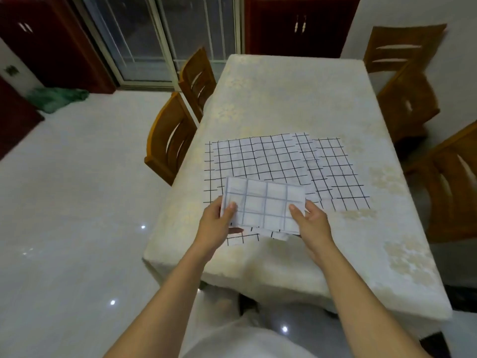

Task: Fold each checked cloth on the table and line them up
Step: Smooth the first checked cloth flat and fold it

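Observation:
A folded white checked cloth (264, 204) with faint grey-blue lines is held just above the table's near part. My left hand (219, 223) grips its left edge, thumb on top. My right hand (313, 223) grips its right edge the same way. Beneath and beyond it a large unfolded checked cloth (258, 158) with black lines lies flat on the table (296, 99). Another checked cloth (335, 171) lies flat to the right, overlapping the large one. A bit of checked cloth (242, 238) shows under the held one.
The table has a cream flowered cover and its near edge (258, 277) is close to me. Two wooden chairs (170, 140) stand at its left side, and others (407, 99) at its right. A tiled floor lies to the left.

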